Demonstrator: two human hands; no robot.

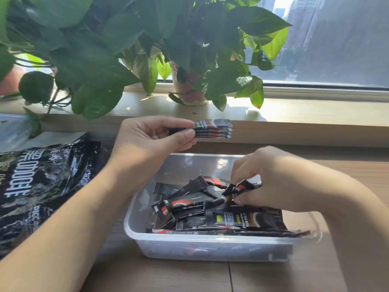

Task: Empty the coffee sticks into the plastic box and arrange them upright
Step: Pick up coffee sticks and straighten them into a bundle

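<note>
Glossy black coffee sticks (pixel 212 204) lie jumbled in clear plastic box (pixel 210 246).

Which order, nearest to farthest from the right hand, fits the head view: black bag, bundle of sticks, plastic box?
1. plastic box, under the right hand.
2. bundle of sticks, in the left hand, behind.
3. black bag, far left.
</note>
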